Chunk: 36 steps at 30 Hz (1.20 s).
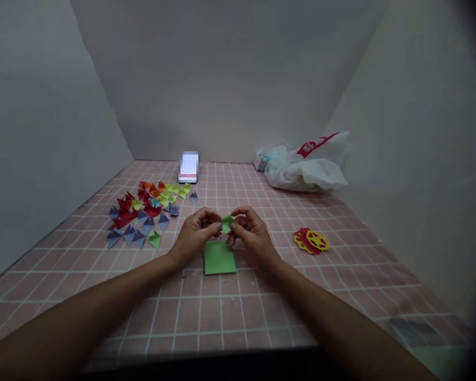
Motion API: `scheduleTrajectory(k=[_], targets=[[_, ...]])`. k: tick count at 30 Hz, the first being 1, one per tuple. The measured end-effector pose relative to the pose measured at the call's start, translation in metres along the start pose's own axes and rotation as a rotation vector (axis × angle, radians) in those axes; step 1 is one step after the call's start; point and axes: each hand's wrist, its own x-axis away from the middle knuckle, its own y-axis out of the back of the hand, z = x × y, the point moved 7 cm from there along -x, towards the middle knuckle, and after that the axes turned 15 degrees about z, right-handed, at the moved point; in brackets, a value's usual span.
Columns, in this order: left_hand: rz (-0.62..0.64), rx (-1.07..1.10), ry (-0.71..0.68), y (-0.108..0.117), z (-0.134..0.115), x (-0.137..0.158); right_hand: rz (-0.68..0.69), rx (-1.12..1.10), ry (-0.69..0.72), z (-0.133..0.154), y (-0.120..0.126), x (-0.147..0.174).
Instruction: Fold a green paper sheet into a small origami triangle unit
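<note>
The left hand and the right hand pinch between them one small green folded paper, near the far edge of the green square sheet on the bench, its corner seemingly pointing upward, though its long axis, partly covered by fingers, cannot be told.

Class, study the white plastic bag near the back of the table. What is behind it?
Part of a patterned box shows behind the left end of the bag. The bag covers the rest; anything else behind it cannot be seen.
</note>
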Motion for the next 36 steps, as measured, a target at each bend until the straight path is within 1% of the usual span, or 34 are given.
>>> scheduleTrajectory(k=[5,10,15,19,25,31,36], targets=[[0.000,0.004,0.030,0.002,0.003,0.000,0.002,0.000,-0.005,-0.001,0.000,0.000],[0.061,0.038,0.038,0.001,0.005,-0.002,0.004,-0.028,-0.058,-0.007,0.002,-0.001],[0.107,0.090,0.043,-0.003,0.006,-0.004,-0.015,-0.171,-0.117,-0.015,0.004,0.000],[0.104,0.102,0.060,-0.003,0.008,-0.004,-0.022,-0.287,-0.139,-0.021,0.003,0.001],[0.101,0.129,0.074,-0.002,0.011,-0.004,-0.022,-0.355,-0.161,-0.023,0.001,0.000],[0.090,0.160,0.098,-0.003,0.012,-0.004,-0.008,-0.358,-0.166,-0.024,0.001,0.000],[0.105,0.195,0.113,-0.005,0.012,-0.004,-0.016,-0.377,-0.146,-0.025,0.002,0.000]])
